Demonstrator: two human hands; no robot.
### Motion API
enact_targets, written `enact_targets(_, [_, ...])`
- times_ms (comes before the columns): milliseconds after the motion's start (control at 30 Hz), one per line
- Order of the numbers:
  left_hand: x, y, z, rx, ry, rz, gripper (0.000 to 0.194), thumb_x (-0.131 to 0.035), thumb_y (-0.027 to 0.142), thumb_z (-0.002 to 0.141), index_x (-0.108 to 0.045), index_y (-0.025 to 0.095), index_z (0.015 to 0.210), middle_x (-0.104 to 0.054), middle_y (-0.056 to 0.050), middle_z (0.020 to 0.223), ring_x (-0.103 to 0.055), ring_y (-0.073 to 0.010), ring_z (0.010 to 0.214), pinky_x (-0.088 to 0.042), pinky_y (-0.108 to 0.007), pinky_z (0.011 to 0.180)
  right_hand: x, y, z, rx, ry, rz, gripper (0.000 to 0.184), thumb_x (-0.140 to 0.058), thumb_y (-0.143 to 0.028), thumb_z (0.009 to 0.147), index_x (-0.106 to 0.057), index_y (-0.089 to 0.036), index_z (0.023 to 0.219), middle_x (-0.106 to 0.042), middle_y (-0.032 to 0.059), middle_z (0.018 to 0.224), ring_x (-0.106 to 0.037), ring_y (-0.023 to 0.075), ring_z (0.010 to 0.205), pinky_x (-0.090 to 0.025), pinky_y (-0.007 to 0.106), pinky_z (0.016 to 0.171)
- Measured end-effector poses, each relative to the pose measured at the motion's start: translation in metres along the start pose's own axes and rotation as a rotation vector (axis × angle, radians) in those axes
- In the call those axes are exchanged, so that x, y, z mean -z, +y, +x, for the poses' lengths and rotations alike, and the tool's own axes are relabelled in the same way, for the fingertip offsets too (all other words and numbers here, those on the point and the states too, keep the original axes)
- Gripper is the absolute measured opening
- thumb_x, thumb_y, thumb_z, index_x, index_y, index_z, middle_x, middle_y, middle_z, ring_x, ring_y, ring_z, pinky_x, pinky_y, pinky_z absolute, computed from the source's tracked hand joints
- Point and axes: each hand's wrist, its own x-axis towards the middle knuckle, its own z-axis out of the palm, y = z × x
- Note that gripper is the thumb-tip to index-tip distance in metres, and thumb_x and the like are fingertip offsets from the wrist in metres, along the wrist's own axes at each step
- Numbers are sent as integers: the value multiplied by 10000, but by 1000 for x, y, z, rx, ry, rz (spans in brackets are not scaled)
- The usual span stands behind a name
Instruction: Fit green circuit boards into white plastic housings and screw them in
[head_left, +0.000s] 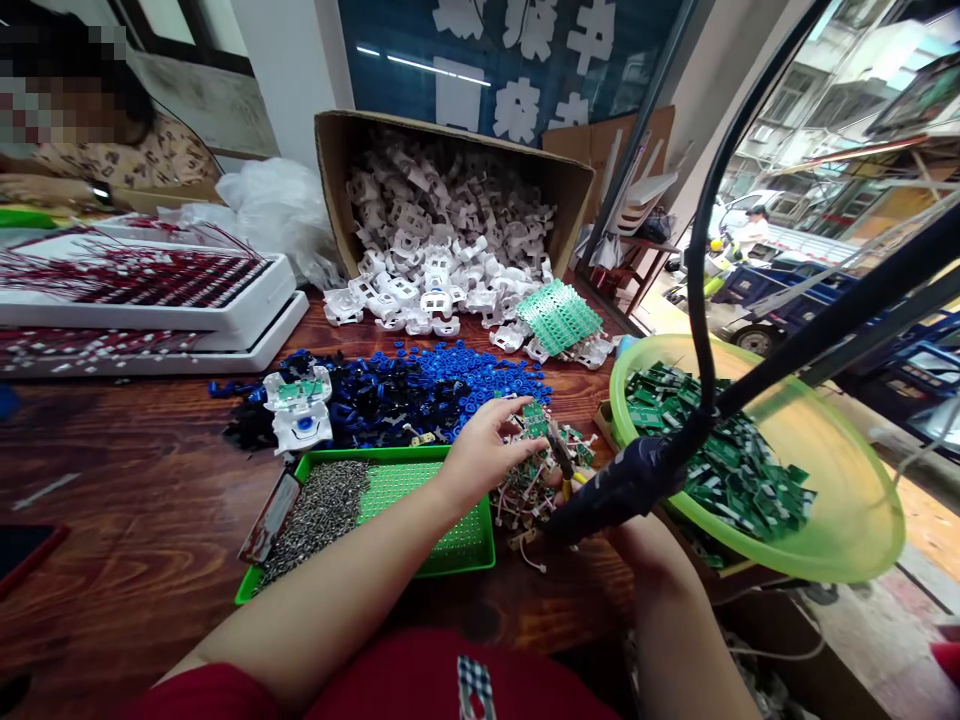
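My left hand pinches a small green circuit board between thumb and fingers. The dark jaws of a pair of pliers with yellow handles meet the board's edge. Those handles are in my right hand, which a black pole largely covers. Below both hands lies a heap of small boards with white wires and connectors. Just left of it, a green tray holds many small metal screws and a perforated light-green sheet.
A black pole crosses in front of my right hand. To the right stands a yellow-green basin of green boards. Blue and black parts, two white housings, a carton of white housings and foam trays of red wires surround the work area.
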Motion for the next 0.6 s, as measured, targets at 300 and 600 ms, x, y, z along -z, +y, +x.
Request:
enact_targets(300, [0, -5, 1, -85, 24, 90, 499, -672, 332, 694, -546, 215, 1163, -606, -89, 1096, -590, -216, 959, -489, -373, 837, -7, -3, 6, -14, 85, -137, 361, -622, -471, 683, -667, -161, 861, -637, 66, 799, -569, 219, 814, -478, 364, 772])
enact_targets(600, [1, -1, -4, -140, 36, 208, 451, -656, 320, 714, -546, 149, 1117, -629, -129, 1069, -554, -255, 1039, -433, -423, 916, -20, -11, 8, 28, 265, -328, 262, -618, -406, 669, -662, -166, 766, -626, 69, 702, -583, 228, 716, -505, 351, 680])
